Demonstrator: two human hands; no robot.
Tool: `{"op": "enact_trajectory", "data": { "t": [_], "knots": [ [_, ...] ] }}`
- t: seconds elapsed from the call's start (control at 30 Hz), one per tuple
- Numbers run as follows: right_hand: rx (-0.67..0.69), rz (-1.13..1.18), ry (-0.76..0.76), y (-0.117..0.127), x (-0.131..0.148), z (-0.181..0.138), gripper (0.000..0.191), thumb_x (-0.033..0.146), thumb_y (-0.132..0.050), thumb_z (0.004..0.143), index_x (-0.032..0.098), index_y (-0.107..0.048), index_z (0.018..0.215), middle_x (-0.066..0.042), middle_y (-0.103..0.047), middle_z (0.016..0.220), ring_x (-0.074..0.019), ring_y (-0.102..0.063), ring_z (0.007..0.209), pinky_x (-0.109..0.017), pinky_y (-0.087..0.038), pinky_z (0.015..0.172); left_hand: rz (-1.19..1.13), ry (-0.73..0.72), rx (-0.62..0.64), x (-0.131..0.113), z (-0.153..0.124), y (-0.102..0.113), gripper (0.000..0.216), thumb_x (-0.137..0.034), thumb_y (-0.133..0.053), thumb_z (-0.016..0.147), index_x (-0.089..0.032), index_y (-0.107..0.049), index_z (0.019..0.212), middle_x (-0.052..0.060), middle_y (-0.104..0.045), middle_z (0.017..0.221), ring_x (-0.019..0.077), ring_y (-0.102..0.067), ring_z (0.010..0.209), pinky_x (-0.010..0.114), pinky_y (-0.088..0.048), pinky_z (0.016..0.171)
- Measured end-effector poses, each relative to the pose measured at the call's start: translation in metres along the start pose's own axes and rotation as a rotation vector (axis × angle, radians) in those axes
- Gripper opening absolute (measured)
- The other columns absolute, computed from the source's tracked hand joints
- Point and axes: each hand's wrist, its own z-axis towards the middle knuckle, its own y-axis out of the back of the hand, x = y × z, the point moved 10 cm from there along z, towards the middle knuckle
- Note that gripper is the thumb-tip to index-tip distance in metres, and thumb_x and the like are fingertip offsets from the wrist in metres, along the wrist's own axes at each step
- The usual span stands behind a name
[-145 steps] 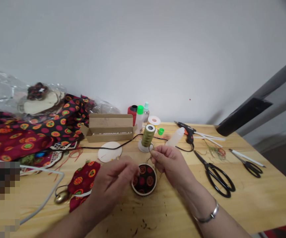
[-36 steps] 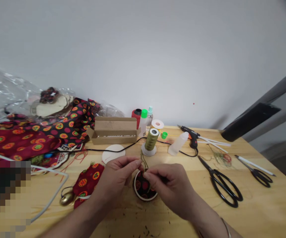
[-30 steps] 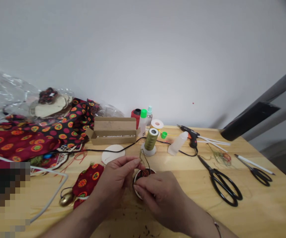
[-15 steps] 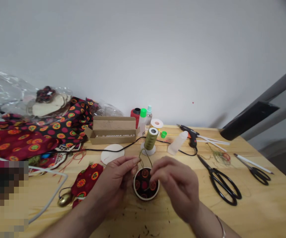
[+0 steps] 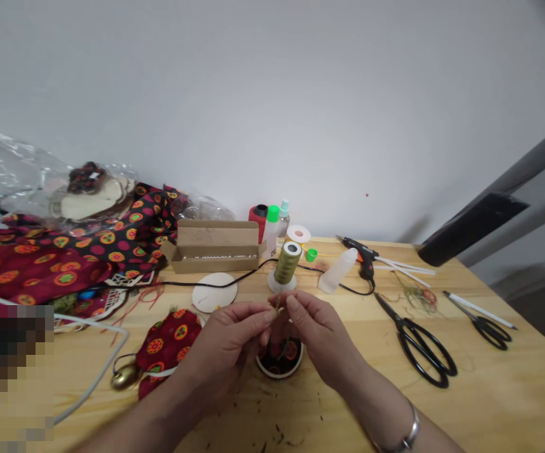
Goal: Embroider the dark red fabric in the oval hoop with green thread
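Olive-green thread [image 5: 279, 304] is pinched between the fingertips of both hands, which nearly meet. My left hand [image 5: 241, 330] is closed on it from the left. From the right, my right hand [image 5: 317, 327] closes thumb and finger on the same thread; a bracelet circles that wrist. Just below the fingers lies a round black patterned fabric disc [image 5: 279, 365] with a pale rim, its upper part hidden by my hands. Behind the fingertips stands a spool of olive thread [image 5: 287, 264]. Dark red patterned fabric piece [image 5: 171, 343] lies beside my left forearm.
Large black scissors [image 5: 423, 352], smaller scissors [image 5: 489, 330] and a glue gun [image 5: 364, 257] lie to the right. A translucent bottle [image 5: 337, 272] leans behind my right hand. An open cardboard box [image 5: 216, 259], white disc [image 5: 214, 293] and brass bell [image 5: 124, 377] are on the left.
My right hand has moved up and left from over the fabric disc to meet my left fingertips. It now pinches the thread there, and the loop above the disc has been gathered in.
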Motion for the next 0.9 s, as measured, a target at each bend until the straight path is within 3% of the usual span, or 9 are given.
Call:
{"op": "enact_trajectory", "data": {
  "t": [0.1, 0.17, 0.5, 0.77, 0.9],
  "knots": [
    [-0.010, -0.038, -0.047, 0.004, -0.001, 0.000, 0.027, 0.039, -0.055, 0.079, 0.013, -0.060, 0.084, 0.006, -0.046, 0.047, -0.0043, -0.034, 0.037, -0.017, -0.030, 0.038, 0.005, 0.012, 0.006, 0.001, 0.000, 0.000, 0.013, -0.024, -0.069, 0.068, -0.014, -0.067, 0.060, -0.004, -0.054, 0.047, 0.0076, -0.051, 0.047, 0.017, -0.042, 0.050],
    [-0.035, -0.066, -0.053, 0.007, 0.001, -0.001, 0.025, 0.036, -0.059, 0.076, 0.012, -0.063, 0.078, 0.003, -0.051, 0.052, -0.0032, -0.034, 0.039, -0.016, -0.027, 0.036, 0.017, 0.021, -0.025, 0.001, 0.000, 0.003, 0.011, -0.024, -0.070, 0.066, -0.014, -0.068, 0.062, -0.004, -0.054, 0.047, 0.0068, -0.050, 0.045, 0.016, -0.040, 0.047],
    [-0.127, -0.117, -0.046, 0.014, 0.009, -0.001, 0.011, 0.022, -0.071, 0.061, 0.014, -0.072, 0.069, 0.000, -0.065, 0.062, -0.0079, -0.051, 0.055, -0.021, -0.041, 0.055, 0.108, 0.042, -0.067, 0.007, -0.001, 0.010, 0.011, -0.026, -0.071, 0.067, -0.016, -0.068, 0.065, -0.005, -0.055, 0.046, 0.0056, -0.048, 0.044, 0.016, -0.036, 0.048],
    [-0.174, -0.210, -0.024, 0.019, 0.013, -0.002, 0.012, 0.023, -0.069, 0.062, 0.013, -0.064, 0.058, 0.000, -0.061, 0.054, -0.0107, -0.051, 0.051, -0.024, -0.041, 0.051, 0.172, 0.045, -0.046, 0.005, -0.001, 0.007, 0.016, -0.028, -0.070, 0.067, -0.015, -0.066, 0.059, -0.003, -0.056, 0.046, 0.0058, -0.044, 0.041, 0.017, -0.030, 0.043],
    [-0.206, -0.314, 0.011, 0.023, 0.015, -0.002, 0.012, 0.023, -0.066, 0.064, 0.014, -0.059, 0.059, 0.002, -0.057, 0.053, -0.0097, -0.048, 0.050, -0.022, -0.038, 0.048, 0.178, 0.040, -0.038, 0.003, -0.002, 0.004, 0.020, -0.027, -0.068, 0.069, -0.015, -0.063, 0.054, -0.001, -0.058, 0.048, 0.0080, -0.049, 0.045, 0.018, -0.035, 0.046]
  ]
}}
